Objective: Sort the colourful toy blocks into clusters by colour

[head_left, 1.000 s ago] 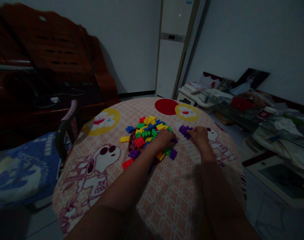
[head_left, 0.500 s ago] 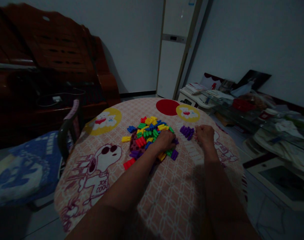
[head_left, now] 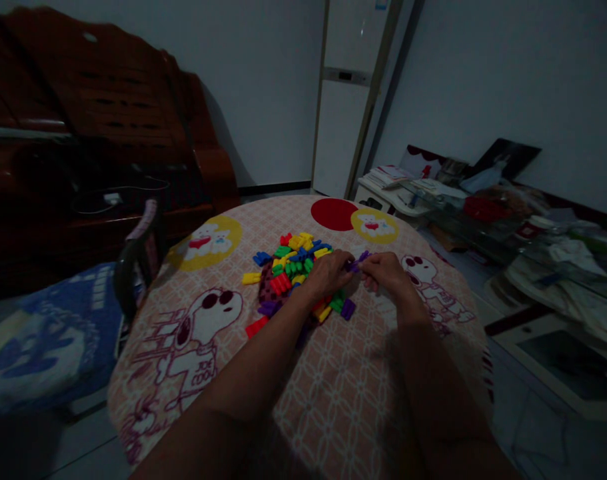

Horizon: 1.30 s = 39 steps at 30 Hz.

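Observation:
A heap of small plastic blocks (head_left: 293, 267) in red, yellow, green, blue and purple lies on a round table with a pink cartoon-print cloth (head_left: 333, 373). My left hand (head_left: 328, 272) and my right hand (head_left: 383, 272) meet just right of the heap, lifted slightly off the cloth. Between their fingertips they pinch purple blocks (head_left: 358, 261), partly hidden by the fingers. A loose purple block (head_left: 347, 309) and a red block (head_left: 254, 327) lie at the heap's near edge.
A dark chair back (head_left: 140, 257) stands at the table's left edge, with a blue cushion (head_left: 38, 333) beyond it. A wooden sofa (head_left: 93, 133) fills the left. A white standing unit (head_left: 348, 93) is behind; cluttered low furniture (head_left: 483, 207) lies to the right.
My right hand left the spot at the right where the purple blocks lay and moved left. My left hand rose off the heap. Both now hold purple blocks together.

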Each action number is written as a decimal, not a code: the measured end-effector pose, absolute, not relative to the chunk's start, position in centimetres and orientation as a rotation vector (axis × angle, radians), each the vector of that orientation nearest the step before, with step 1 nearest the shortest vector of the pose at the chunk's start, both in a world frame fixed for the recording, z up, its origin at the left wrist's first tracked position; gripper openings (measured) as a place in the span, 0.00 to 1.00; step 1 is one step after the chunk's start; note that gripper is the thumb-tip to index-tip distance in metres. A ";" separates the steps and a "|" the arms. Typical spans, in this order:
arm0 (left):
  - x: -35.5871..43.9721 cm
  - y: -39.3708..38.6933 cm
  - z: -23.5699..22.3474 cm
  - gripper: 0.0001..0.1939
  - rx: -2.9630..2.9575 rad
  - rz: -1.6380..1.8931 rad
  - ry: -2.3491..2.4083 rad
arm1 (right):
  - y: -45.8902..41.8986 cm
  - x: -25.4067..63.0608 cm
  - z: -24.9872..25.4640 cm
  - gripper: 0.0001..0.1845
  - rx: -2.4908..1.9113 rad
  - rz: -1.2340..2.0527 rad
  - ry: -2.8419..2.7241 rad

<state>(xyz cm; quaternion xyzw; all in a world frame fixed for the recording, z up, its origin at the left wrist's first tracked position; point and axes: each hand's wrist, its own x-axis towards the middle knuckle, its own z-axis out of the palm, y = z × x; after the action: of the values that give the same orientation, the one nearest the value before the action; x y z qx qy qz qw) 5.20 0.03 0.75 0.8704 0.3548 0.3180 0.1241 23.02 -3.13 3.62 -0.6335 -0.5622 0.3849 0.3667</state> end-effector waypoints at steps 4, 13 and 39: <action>4.9 0.3 0.6 0.16 2.489 1.038 1.030 | -2.9 23.7 3.5 0.11 -1.718 0.665 -1.425; 1.3 2.0 2.7 0.14 2.278 1.145 1.276 | -2.8 24.2 2.4 0.12 -2.070 -0.110 -1.890; -9.5 3.4 4.5 0.13 1.686 1.291 1.580 | -8.6 8.4 -0.5 0.28 -0.918 0.155 -2.796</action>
<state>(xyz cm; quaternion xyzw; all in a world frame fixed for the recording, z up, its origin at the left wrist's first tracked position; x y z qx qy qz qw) -9.48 3.41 4.51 0.6176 0.5788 0.4729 0.2450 8.36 -8.64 -0.53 -0.3101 -0.9442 0.0524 0.0973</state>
